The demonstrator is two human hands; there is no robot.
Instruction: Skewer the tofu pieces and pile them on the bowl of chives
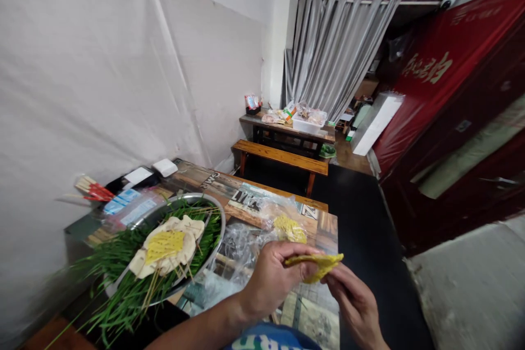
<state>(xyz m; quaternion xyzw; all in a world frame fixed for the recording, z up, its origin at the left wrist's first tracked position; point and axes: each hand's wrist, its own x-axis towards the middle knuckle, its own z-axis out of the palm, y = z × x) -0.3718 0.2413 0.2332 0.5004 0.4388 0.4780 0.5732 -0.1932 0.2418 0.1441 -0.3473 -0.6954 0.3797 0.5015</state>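
My left hand [274,268] is closed on a thin yellow food slice [324,266], folded over, with the thumb below and fingers above. Pinched at the slice's right end is my right hand [356,298]; whether a stick is also between its fingers is hidden. Just beyond, more yellow slices [289,228] lie in a clear plastic bag [268,208]. To the left, a metal basin [223,224] holds long green chives [123,290]. On top of them rest pale flat slices [192,227] and yellow pitted slices [164,246] on thin wooden skewers [152,287].
Crumpled clear plastic [240,238] lies on the patterned table [299,311]. Red-wrapped sticks [96,190] and packets [123,200] sit behind the basin by the wall. Beyond are a wooden bench [283,157] and another table with a white tub [307,127].
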